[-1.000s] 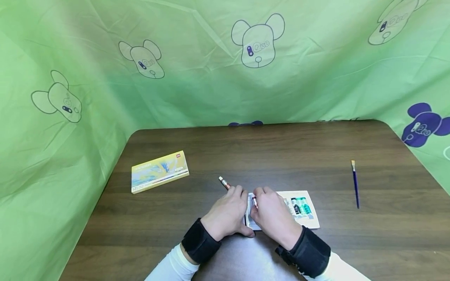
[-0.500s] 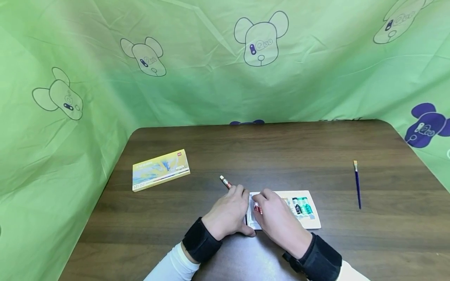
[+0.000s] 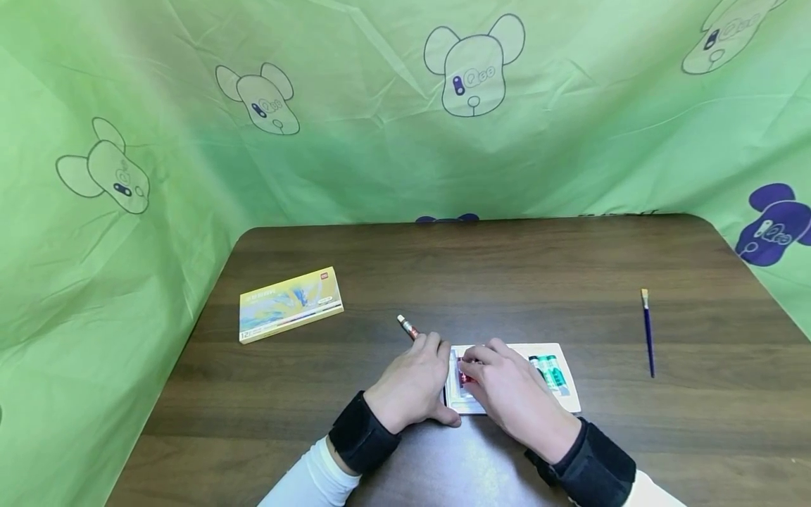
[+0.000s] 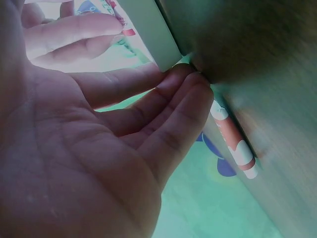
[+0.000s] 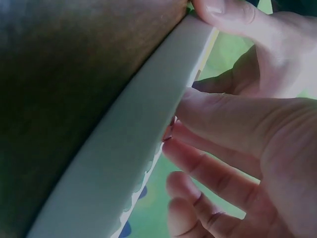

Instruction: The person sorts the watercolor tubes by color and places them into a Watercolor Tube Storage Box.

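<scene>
White tray [image 3: 570, 403]: flat on the wooden table [image 3: 507, 274], lower centre of the frame; green tubes [image 3: 552, 373] in its right part.
Left hand [image 3: 412, 384]: holds the tray's left end between thumb and fingers.
Right hand [image 3: 518, 396]: fingertips touch the red-labelled tube [image 3: 466, 375] in the tray's left part; whether they pinch it, cannot tell.
Loose tube [image 3: 408, 326]: just beyond the left fingers.
Yellow box [image 3: 290, 306]: left of centre.
Paintbrush [image 3: 648, 338]: right side.
</scene>
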{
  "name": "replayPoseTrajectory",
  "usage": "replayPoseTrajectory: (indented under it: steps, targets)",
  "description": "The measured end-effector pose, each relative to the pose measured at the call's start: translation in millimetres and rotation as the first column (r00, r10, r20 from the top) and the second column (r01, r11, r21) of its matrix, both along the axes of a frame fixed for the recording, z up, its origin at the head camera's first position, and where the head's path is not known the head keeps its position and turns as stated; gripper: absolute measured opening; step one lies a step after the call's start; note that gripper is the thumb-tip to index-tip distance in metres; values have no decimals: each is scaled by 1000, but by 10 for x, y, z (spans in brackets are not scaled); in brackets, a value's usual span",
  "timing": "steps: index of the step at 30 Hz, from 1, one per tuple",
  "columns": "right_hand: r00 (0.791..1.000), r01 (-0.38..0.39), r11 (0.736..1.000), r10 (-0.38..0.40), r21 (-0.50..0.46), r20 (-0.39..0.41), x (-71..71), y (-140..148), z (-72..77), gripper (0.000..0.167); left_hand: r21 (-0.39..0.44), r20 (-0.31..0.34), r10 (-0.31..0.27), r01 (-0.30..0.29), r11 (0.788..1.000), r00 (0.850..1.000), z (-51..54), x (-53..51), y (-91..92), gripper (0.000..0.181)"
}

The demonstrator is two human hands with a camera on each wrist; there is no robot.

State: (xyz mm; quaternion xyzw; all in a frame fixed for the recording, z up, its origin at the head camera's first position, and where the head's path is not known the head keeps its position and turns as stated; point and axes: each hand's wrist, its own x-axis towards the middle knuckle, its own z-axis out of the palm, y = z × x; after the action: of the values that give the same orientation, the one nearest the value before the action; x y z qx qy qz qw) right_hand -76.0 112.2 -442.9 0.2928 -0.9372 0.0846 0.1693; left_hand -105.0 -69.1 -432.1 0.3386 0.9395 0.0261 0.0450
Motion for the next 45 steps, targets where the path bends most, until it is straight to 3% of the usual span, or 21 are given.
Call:
replayPoseTrajectory:
  steps: [12, 20, 28, 34, 45]
  targets:
    - [1000, -27, 998, 28, 52, -15, -66, 5, 21, 2, -3, 30, 14, -14, 1000, 999, 22, -6, 10, 92]
    - [999, -30, 999, 31, -23, 43, -61, 52, -6, 9, -7, 55, 24, -24, 1000, 998, 12, -12, 16, 92]
    - [986, -9, 997, 22, -78, 168, -57, 96, 42, 17, -14, 50, 22, -22, 1000, 998, 8, 1, 7, 95]
    - [981, -7, 996, 25, -94, 191, -80, 137, 89, 22, -18, 51, 19, -18, 1000, 999, 13, -7, 8, 96]
    - [970, 22, 993, 7, -118, 243, -261, 176, 235, 24, -20, 64, 30, -29, 999, 997, 18, -9, 13, 98]
